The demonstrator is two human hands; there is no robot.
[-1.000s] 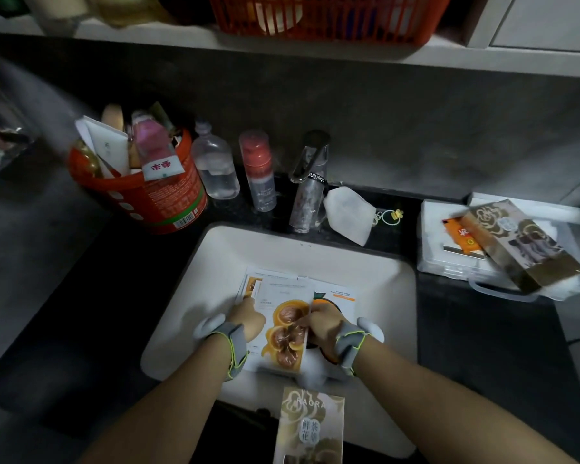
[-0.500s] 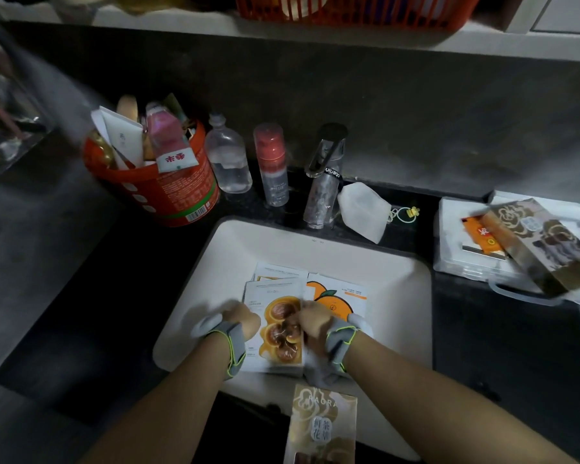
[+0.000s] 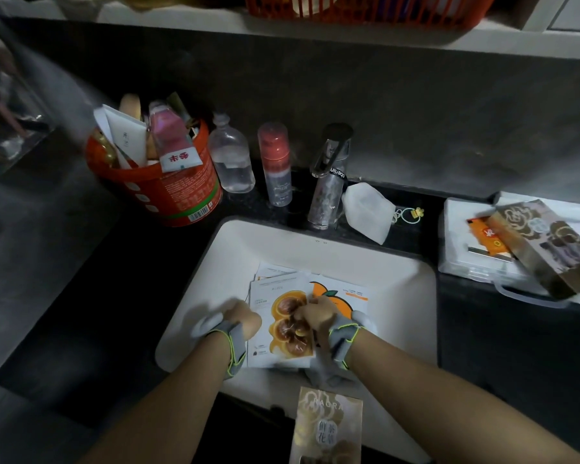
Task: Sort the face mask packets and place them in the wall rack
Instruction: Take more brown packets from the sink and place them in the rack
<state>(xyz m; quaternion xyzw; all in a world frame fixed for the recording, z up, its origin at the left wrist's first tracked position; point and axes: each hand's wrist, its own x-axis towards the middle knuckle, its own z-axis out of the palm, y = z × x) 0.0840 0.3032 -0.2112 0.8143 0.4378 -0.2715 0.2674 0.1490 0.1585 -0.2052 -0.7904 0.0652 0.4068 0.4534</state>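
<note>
Gripped the fanned face mask packets [image 3: 269, 294] between left hand [image 3: 245, 319] and right hand [image 3: 318, 314], risking lower ones beyond the right hand slipping into the sink [image 3: 403, 286].

- Dim throughout, underexposed; black counter [image 3: 81, 296] and grey wall [image 3: 416, 112] hold little detail.
- Brightest zone: white sink [image 3: 235, 249] and the face mask packets [image 3: 282, 293] lying in it, evenly lit, not blown out.
- Pale shelf [image 3: 181, 18] edge at top catches light.
- Faint soft shadow on sink floor just left of left hand [image 3: 243, 318].
- Small highlights on chrome faucet [image 3: 329, 169].
- Far left edge smeared, streaky blur; upper-left contents unreadable.
- Wide-angle bowing: shelf line curves, corners stretch.
- Gold packet [image 3: 327, 426] at bottom edge soft, out of focus.
</note>
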